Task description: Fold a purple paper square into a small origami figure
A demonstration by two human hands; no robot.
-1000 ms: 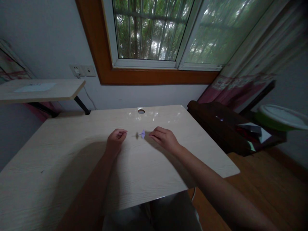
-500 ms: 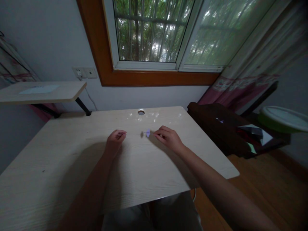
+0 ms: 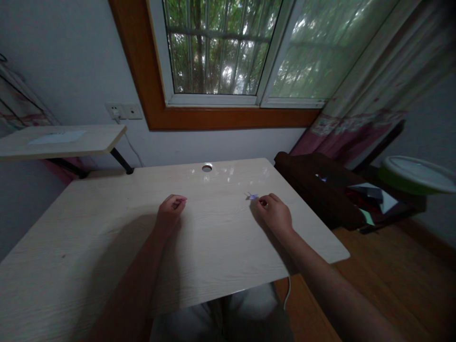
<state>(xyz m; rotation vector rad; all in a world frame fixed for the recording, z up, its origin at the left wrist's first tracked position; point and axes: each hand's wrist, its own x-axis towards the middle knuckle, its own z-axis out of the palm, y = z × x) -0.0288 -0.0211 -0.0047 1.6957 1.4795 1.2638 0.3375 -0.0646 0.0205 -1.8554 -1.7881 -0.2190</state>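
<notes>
A small pale-purple folded paper piece point(image 3: 253, 196) with a thin stem-like part on its left shows over the right half of the desk. My right hand point(image 3: 275, 213) is closed in a pinch at its right end, thumb and forefinger together. Over the middle-left of the desk is my left hand point(image 3: 171, 210), fingers curled and fingertips pressed together. Whether anything lies between those fingertips is too small to tell. The two hands are well apart, both low over the pale wood-grain desk point(image 3: 213, 256).
A raised shelf point(image 3: 103, 141) on black legs stands at the back left with a paper sheet on it. A round cable hole point(image 3: 207, 168) pierces the desk's back edge. Right of the desk are a dark brown piece of furniture point(image 3: 306, 173) and a green tub with a pale lid point(image 3: 415, 173).
My right hand has moved to the right, and the purple paper piece has gone along with it, turning slightly. My left hand has stayed nearly where it was.
</notes>
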